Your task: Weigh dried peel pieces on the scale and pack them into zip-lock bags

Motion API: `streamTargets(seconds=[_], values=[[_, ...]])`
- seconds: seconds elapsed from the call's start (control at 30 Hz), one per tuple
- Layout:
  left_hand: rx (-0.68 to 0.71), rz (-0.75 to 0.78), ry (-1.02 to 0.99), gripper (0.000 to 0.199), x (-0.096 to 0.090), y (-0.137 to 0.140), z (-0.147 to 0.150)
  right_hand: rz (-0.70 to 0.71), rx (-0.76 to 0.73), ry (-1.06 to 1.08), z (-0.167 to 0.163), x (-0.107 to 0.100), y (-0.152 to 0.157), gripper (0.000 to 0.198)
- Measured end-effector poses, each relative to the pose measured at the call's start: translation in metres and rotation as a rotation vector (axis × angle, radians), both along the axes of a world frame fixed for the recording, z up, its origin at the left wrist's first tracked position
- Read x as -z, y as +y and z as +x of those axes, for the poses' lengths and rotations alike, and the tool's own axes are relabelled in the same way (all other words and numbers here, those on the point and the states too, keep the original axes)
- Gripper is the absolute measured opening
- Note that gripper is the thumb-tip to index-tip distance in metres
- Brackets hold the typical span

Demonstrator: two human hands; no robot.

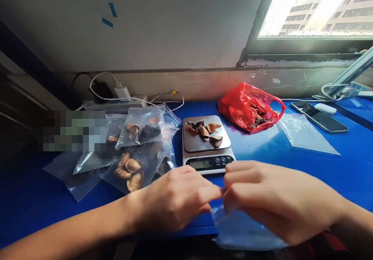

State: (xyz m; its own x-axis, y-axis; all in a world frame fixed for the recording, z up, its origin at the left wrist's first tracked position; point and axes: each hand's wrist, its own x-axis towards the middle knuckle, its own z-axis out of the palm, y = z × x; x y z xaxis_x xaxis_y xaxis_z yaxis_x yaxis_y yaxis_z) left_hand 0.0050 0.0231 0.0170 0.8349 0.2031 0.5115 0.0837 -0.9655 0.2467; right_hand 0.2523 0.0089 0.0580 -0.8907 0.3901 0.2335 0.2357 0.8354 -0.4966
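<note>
A clear zip-lock bag point(247, 231) hangs below my hands at the table's front edge. My right hand point(271, 194) is closed on its upper part, with the fingers curled in. My left hand point(180, 198) pinches at the bag's top corner, its fingertips close to the right hand's; the exact grip is slightly blurred. Just beyond the hands stands a white digital scale point(208, 149), its display showing about 9.6. Several curved, dried brown husk pieces point(204, 132) lie on its metal plate.
Filled zip-lock bags point(136, 151) with dried pieces are piled at the left. A red plastic bag point(247, 108) with more pieces stands behind the scale. To the right lie a flat clear bag point(309, 134) and a phone point(320, 116). A charger point(122, 93) and cables line the wall.
</note>
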Motion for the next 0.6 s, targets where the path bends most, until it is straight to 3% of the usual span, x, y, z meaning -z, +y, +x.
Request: streamTargets(seconds=[0.1,0.23,0.3,0.37,0.43,0.5,0.57,0.6], values=[[0.052,0.014,0.000,0.021,-0.002,-0.006,0.004,-0.014,-0.120,-0.009,-0.016,0.015,-0.004,0.038],[0.016,0.047,0.065,0.028,-0.007,-0.003,0.001,0.011,-0.044,-0.014,-0.023,0.024,-0.004,0.039],[0.039,0.051,0.054,0.028,-0.009,-0.003,0.000,0.046,-0.020,0.002,-0.021,0.022,-0.004,0.032],[-0.023,0.011,0.036,0.020,-0.011,-0.010,0.000,0.092,0.019,0.011,-0.013,0.016,-0.003,0.027],[-0.213,-0.134,0.036,0.022,-0.011,-0.025,0.003,0.129,0.123,-0.003,0.006,0.008,0.001,0.026],[-0.380,-0.378,0.073,0.047,-0.006,-0.045,0.010,0.129,0.230,-0.052,0.033,0.000,0.010,0.026],[-0.296,-0.660,0.151,0.045,0.006,-0.063,0.024,0.109,0.246,-0.128,0.061,-0.003,0.023,0.022],[-0.089,-0.793,0.260,0.037,0.015,-0.071,0.033,0.100,0.250,-0.160,0.072,-0.003,0.029,0.021]])
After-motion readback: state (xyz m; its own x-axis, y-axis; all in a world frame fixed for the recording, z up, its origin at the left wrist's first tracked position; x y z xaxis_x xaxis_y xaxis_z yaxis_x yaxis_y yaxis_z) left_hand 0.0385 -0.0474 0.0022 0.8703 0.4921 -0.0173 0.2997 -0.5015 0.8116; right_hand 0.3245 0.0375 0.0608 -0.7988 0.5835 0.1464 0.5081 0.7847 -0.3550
